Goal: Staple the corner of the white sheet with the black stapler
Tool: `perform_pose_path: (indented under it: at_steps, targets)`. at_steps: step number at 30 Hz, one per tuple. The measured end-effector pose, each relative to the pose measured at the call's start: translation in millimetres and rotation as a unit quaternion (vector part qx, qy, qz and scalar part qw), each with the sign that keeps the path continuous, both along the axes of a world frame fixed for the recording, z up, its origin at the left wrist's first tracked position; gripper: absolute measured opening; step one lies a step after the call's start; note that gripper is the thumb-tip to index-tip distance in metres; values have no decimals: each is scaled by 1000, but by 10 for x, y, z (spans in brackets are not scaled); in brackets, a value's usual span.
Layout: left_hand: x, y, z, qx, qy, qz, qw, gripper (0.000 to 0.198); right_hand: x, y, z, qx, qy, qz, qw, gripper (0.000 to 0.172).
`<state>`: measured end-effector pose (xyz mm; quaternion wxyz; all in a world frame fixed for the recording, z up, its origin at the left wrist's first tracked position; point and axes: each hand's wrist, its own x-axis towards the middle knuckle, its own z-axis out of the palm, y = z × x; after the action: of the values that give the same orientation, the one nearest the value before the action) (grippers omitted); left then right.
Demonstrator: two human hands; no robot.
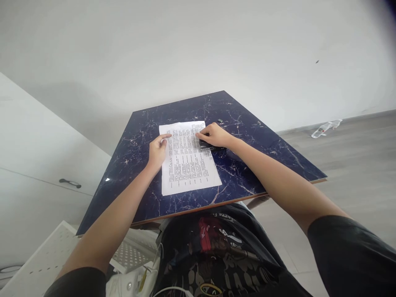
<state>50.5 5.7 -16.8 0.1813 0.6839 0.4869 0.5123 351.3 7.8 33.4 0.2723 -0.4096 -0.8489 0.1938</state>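
Note:
White printed sheets (185,165), seemingly a small stack, lie on the dark blue marbled table (247,165). At their left edge is my left hand (157,152), its index finger stretched over the print and its thumb by the margin, holding the paper. My right hand (215,135) is closed over a black oblong object (206,144) that looks like a stapler, at the sheets' right edge. The hand covers much of that object, so whether paper sits inside it cannot be made out.
A tiny green piece (220,121) lies on the table beyond my right hand. White wall rises behind the table. A clear plastic item (326,128) is on the floor at right. Left stands a white cabinet with a dark handle (70,183); below it is a white perforated panel (52,251).

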Motion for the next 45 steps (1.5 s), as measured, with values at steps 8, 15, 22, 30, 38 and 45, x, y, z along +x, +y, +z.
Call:
perform_pose_path:
  at_steps: [8, 15, 22, 30, 38, 45]
  targets:
    - [21, 2, -23, -1, -2, 1, 1000, 26, -109, -4, -18, -3, -3, 18, 1000, 57]
    - [15, 26, -58, -11, -12, 0, 1000, 31, -121, 5, -37, 2, -44, 11, 999, 55]
    - [-9, 59, -92, -4, -15, -7, 1000, 29, -131, 8, -21, 7, -100, 21, 995, 53]
    - [4, 31, -74, -13, -21, -1, 1000, 29, -150, 23, -29, 1, -121, 32, 992, 59]
    - [22, 17, -54, -25, -19, 7, 999, 30, -176, 22, -39, -8, -120, 35, 992, 61]
    - [7, 37, -81, -21, -19, 2, 1000, 29, -193, -8, -10, 11, -148, 31, 988, 59]
